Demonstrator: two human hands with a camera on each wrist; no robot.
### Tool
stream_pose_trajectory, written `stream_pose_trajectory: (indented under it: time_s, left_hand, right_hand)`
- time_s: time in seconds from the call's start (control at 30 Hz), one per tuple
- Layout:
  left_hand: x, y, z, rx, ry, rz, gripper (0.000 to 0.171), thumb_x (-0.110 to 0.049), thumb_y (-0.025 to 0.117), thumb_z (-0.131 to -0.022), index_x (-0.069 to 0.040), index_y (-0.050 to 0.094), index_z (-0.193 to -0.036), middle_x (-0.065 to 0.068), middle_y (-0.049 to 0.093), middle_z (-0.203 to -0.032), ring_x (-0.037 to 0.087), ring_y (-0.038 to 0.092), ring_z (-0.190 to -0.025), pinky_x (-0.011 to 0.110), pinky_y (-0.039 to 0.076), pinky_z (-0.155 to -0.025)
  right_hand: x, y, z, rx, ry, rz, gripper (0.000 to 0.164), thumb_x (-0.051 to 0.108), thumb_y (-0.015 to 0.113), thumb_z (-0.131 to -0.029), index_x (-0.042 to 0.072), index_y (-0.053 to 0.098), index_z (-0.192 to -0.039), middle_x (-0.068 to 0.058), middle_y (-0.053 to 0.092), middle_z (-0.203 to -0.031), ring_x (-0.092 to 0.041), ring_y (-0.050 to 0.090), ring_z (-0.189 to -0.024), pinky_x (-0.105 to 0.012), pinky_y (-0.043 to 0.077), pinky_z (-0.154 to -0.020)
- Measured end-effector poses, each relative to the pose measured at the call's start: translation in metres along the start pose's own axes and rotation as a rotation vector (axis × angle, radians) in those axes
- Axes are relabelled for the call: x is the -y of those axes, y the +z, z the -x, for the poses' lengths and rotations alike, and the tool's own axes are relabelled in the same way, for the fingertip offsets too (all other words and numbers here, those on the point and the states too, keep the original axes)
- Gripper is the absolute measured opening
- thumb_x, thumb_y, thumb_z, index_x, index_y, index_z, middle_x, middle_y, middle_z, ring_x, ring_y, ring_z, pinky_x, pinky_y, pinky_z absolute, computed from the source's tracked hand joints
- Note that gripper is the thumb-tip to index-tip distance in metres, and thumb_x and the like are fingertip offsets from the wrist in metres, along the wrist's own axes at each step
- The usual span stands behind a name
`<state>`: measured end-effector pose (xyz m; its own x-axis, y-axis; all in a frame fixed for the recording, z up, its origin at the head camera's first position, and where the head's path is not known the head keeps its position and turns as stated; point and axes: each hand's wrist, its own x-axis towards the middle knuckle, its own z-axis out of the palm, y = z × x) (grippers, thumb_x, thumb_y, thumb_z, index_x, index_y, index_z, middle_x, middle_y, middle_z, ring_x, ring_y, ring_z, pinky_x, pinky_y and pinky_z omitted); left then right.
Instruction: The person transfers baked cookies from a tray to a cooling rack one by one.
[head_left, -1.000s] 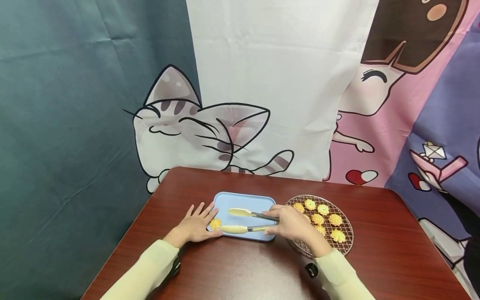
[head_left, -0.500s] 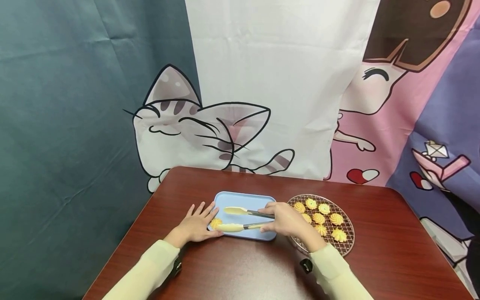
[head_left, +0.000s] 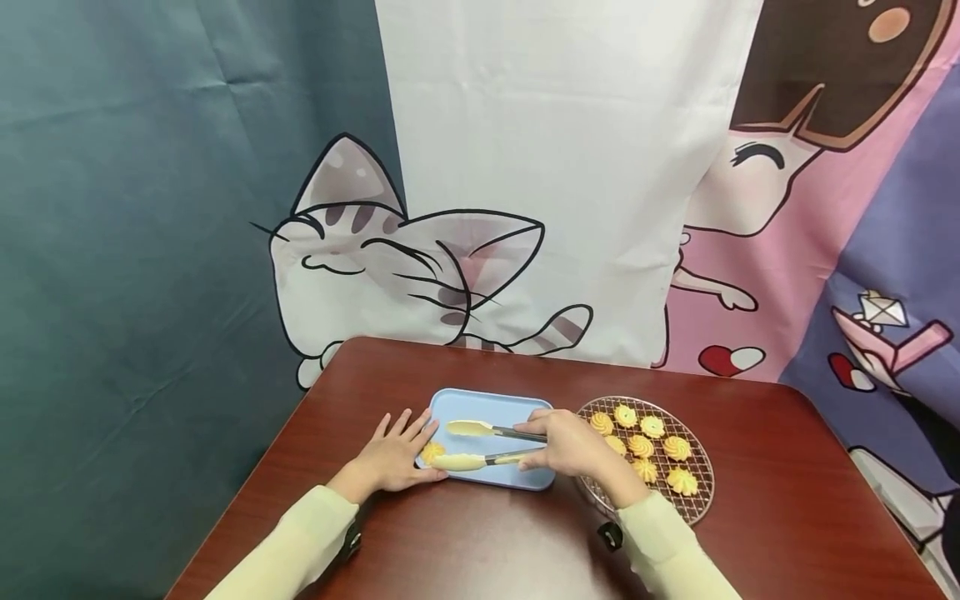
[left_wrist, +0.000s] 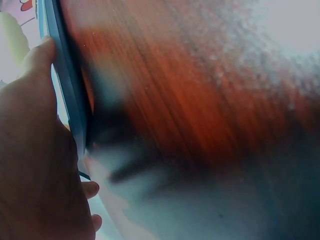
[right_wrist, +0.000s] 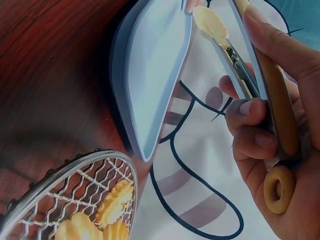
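Note:
My left hand lies at the left end of the light blue tray, fingers spread and straight, with fingertips and thumb at its rim. One piped yellow cookie sits in the tray's near left corner, beside that hand. Over the tray, my right hand grips a pair of tongs with cream tips, their arms spread apart. The nearer tip is close to the cookie; whether they touch I cannot tell. In the right wrist view, thumb and fingers curl round the tan handles of the tongs.
To the right of the tray, a round wire rack bears several piped cookies, partly behind the right forearm. Both stand on a dark red-brown wooden table. A printed cloth hangs behind the table's far edge.
My right hand has shifted slightly left with the tongs, bringing the nearer tip closer to the cookie. The left hand stays in place. The head view has tilted a little.

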<state>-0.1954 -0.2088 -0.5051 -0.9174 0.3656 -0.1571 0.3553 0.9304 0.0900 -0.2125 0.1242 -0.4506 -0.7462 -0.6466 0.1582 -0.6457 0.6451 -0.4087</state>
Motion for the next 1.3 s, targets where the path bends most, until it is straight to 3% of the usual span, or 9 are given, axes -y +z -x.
stream_pose_trajectory:
  time_s: [0.17,0.37,0.83,1.3]
  left_hand:
    - [0.002,0.002,-0.001,-0.015,0.008,0.002,0.102,-0.082,0.045,-0.088,-0.014,0.028,-0.161,0.006,0.020,-0.169,0.042,0.018,-0.153,0.063,0.010,-0.120]
    - [0.004,0.006,-0.002,0.001,-0.005,-0.004,0.104,-0.085,0.041,-0.087,-0.018,0.021,-0.163,0.000,0.015,-0.170,0.038,0.016,-0.154,0.061,0.009,-0.121]
    - [0.003,0.004,-0.001,-0.016,0.008,0.023,0.103,-0.082,0.046,-0.088,-0.015,0.023,-0.163,0.002,0.018,-0.170,0.040,0.017,-0.154,0.062,0.009,-0.121]
    - [0.002,0.003,-0.001,-0.023,-0.003,0.012,0.106,-0.085,0.044,-0.086,-0.015,0.023,-0.163,0.001,0.020,-0.169,0.040,0.018,-0.154,0.062,0.010,-0.121]
  right_hand:
    - [0.001,-0.001,-0.005,0.002,-0.019,0.002,0.056,0.038,0.089,-0.076,0.015,0.075,-0.124,0.004,0.071,-0.099,-0.014,0.060,-0.080,-0.028,0.048,-0.067]
    - [-0.002,0.001,-0.011,-0.001,-0.033,0.032,0.052,0.037,0.090,-0.075,0.018,0.077,-0.121,0.010,0.069,-0.094,-0.006,0.056,-0.075,-0.026,0.047,-0.064]
    - [0.005,0.001,-0.021,0.063,0.000,0.080,0.050,0.039,0.088,-0.076,0.023,0.077,-0.122,0.008,0.072,-0.103,-0.016,0.066,-0.088,-0.035,0.052,-0.069]
    - [0.007,0.005,-0.032,0.094,-0.011,0.120,0.048,0.041,0.088,-0.076,0.027,0.077,-0.121,0.013,0.071,-0.101,-0.010,0.064,-0.089,-0.035,0.053,-0.071]
